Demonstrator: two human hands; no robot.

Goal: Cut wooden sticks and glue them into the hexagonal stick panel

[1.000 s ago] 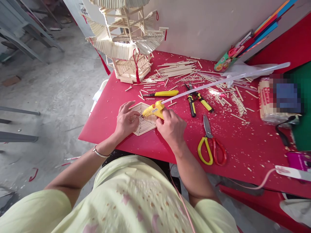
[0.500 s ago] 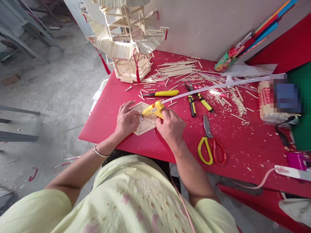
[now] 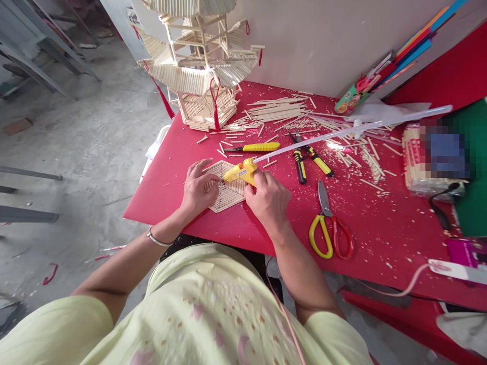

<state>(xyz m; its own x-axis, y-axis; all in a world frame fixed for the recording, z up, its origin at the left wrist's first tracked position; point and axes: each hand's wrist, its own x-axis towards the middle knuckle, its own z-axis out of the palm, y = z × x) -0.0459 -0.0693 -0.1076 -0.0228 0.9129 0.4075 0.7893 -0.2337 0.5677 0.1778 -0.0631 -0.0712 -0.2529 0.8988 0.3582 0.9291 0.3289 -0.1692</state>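
A yellow hot glue gun (image 3: 243, 171) is gripped in my right hand (image 3: 269, 200). A long translucent glue stick (image 3: 323, 140) runs out of its back toward the right. Its nozzle points at the middle of a hexagonal panel of thin wooden sticks (image 3: 227, 200), which lies flat on the red table. My left hand (image 3: 198, 188) is bent over the panel's left side, holding it, thumb and forefinger close together near the nozzle. Whether a small piece sits between those fingertips is hidden.
Behind the panel lie a yellow utility knife (image 3: 261, 147) and pliers (image 3: 310, 157). Scissors (image 3: 325, 218) rest to the right. A stick-built pagoda model (image 3: 201, 76) stands at the back left, beside loose wooden sticks (image 3: 279, 109). A pink cord (image 3: 287, 324) hangs below the table edge.
Both hands, the glue gun and the panel stay almost in place. The far end of the glue stick has swung slightly upward; the view has shifted a little.
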